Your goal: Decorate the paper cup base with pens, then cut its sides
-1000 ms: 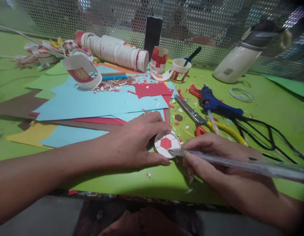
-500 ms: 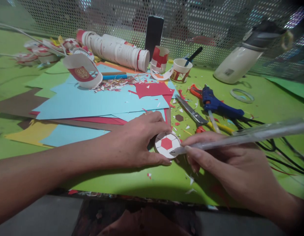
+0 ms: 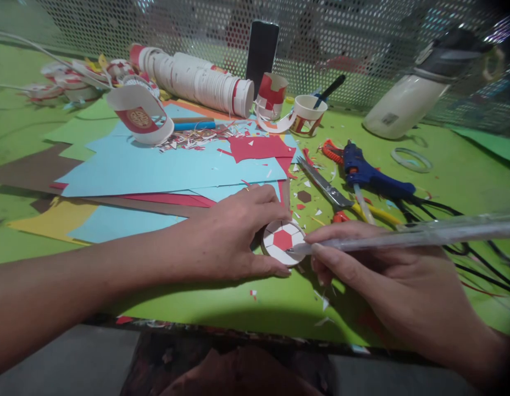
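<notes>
A small round paper piece [image 3: 282, 241] with a red hexagon and white panels lies on the green table [image 3: 275, 300]. My left hand [image 3: 234, 234] grips it from the left, thumb below and fingers above its rim. My right hand [image 3: 387, 275] is closed on a clear, long stick-like tool [image 3: 407, 237]. The tool's tip touches the right edge of the round piece.
Blue, red, brown and yellow paper sheets [image 3: 156, 170] lie at the left. Scissors [image 3: 327, 190], a blue glue gun [image 3: 372, 176] with black cables, a stack of paper cups [image 3: 193, 82], cut cups, a phone [image 3: 261, 52] and a white bottle [image 3: 407, 96] stand behind, before a mesh wall.
My right hand swung the tool's far end up from low right to nearly level; its tip stayed at the round piece. My left hand kept its grip.
</notes>
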The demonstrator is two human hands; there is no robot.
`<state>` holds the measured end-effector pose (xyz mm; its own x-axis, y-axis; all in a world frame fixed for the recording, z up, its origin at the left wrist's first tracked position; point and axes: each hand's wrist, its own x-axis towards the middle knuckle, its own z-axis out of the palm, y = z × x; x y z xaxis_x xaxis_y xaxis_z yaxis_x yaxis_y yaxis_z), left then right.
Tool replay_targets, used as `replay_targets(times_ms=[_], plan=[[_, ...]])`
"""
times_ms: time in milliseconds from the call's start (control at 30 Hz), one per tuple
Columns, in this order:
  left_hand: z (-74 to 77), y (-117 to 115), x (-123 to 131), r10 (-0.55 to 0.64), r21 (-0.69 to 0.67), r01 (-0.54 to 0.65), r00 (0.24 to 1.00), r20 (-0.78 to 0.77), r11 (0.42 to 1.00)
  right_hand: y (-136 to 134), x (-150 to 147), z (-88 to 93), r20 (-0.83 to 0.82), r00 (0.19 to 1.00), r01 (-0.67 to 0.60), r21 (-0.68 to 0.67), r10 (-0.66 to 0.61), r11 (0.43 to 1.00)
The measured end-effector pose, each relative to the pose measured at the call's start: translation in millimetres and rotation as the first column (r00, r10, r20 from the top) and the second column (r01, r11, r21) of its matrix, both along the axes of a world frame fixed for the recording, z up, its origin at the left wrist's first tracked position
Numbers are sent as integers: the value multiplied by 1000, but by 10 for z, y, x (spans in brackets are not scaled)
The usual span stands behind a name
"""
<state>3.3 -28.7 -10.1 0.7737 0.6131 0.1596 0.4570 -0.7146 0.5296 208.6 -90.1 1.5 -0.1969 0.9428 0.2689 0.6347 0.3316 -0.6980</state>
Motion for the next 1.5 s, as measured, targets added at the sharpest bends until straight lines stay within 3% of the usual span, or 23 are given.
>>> replay_targets(times_ms=[767,1133,1500], plan=[[-18,11,1,0,13,0,1000,4,1000,-13,-2,36,-17,998,-56,-48,55,997],[-9,3,-11,8,5,-8,1000,-7,1000,-19,-7,26,-34,999,12,-23,-13,1000],[19,-3,3,10,0,-10,1000,-19,1000,-12,-20,35,-24,1000,4,-47,-5,999]])
